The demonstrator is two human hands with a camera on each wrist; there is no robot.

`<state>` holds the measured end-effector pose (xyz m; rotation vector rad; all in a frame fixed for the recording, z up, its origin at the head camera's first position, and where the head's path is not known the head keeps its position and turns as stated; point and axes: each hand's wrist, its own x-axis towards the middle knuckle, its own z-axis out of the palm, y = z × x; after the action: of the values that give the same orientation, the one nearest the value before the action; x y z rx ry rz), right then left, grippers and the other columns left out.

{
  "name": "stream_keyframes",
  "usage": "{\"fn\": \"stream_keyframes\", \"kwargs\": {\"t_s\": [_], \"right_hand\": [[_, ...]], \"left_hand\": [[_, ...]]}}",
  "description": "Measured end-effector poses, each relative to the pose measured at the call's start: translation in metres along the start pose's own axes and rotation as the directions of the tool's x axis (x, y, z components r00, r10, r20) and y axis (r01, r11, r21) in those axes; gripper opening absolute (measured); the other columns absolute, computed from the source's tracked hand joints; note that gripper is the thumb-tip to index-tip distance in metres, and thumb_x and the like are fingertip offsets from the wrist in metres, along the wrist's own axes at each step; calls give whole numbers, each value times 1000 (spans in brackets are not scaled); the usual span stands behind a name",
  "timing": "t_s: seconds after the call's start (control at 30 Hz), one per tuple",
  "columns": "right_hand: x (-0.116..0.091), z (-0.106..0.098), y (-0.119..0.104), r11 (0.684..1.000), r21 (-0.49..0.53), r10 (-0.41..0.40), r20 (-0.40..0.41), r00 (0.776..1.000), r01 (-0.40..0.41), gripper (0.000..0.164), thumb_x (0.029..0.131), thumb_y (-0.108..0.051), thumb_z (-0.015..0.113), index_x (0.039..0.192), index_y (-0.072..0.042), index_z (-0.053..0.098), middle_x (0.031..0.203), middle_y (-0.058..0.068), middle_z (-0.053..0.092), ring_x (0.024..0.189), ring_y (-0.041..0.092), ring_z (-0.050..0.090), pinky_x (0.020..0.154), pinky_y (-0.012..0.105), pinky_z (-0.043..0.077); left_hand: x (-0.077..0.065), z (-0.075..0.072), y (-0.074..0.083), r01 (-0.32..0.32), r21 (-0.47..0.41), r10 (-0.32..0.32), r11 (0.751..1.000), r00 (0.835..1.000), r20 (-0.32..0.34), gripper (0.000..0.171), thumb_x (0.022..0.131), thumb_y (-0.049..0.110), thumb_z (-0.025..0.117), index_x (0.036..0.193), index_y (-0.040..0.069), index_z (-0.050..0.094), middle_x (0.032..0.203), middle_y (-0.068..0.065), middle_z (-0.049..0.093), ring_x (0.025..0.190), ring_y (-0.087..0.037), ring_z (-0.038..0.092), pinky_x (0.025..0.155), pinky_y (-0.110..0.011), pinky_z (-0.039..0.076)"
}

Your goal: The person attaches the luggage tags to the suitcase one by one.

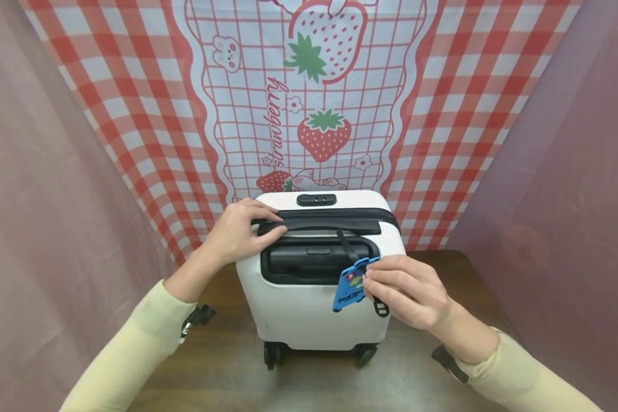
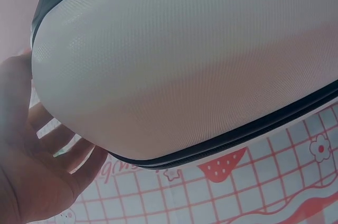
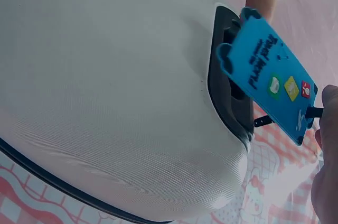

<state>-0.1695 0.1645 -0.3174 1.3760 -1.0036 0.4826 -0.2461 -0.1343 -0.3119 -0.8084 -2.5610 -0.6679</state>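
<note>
A small white suitcase stands upright on its wheels, its black top handle running across the upper edge. My left hand rests on the top left corner, fingers and thumb touching the handle's left end. A blue luggage tag with printed badges dangles at the right, and its black strap runs up to the handle. With my right hand I pinch the strap beside the tag; a small black buckle sticks out below the fingers. In the right wrist view the strap's holed end shows behind the tag.
The suitcase stands on a brown wooden table. Close behind it hangs a red-checked strawberry cloth, with pinkish curtains at both sides. A combination lock sits on the suitcase's top.
</note>
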Motion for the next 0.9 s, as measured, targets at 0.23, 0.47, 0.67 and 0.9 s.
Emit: {"fn": "stream_keyframes", "kwargs": {"t_s": [0.23, 0.47, 0.67, 0.9], "right_hand": [[-14, -2, -5, 994, 0, 111, 82, 990, -111, 26, 98, -7, 75, 76, 7, 74, 68, 17, 72, 57, 27, 67, 46, 40, 57], [-20, -4, -7, 979, -16, 201, 141, 969, -201, 26, 99, -8, 74, 78, 8, 76, 72, 19, 74, 61, 29, 70, 52, 42, 60], [-23, -4, -8, 967, -53, 253, 160, 954, -248, 28, 100, -10, 71, 79, 7, 76, 73, 17, 74, 62, 28, 70, 54, 41, 60], [-30, -1, -8, 935, -108, 355, 215, 910, -339, 22, 100, -11, 70, 85, 4, 75, 80, 13, 73, 67, 23, 70, 61, 38, 63]], "left_hand": [[0, 2, -3, -4, -14, 4, 1000, 1000, -19, 30, 90, 35, 85, 106, 9, 86, 121, -11, 80, 119, -31, 71, 105, -51, 59], [1, 4, -4, -4, -21, 3, 1000, 1000, -18, 31, 90, 34, 86, 107, 9, 85, 121, -11, 80, 119, -31, 71, 105, -50, 58], [1, 5, -2, -2, -30, 1, 1000, 1000, -15, 32, 90, 35, 87, 108, 9, 85, 122, -12, 80, 120, -31, 71, 106, -50, 58], [-1, 5, -3, 19, -23, -19, 1000, 1000, -20, 31, 90, 33, 86, 110, 9, 84, 123, -12, 79, 119, -31, 70, 105, -51, 58]]}}
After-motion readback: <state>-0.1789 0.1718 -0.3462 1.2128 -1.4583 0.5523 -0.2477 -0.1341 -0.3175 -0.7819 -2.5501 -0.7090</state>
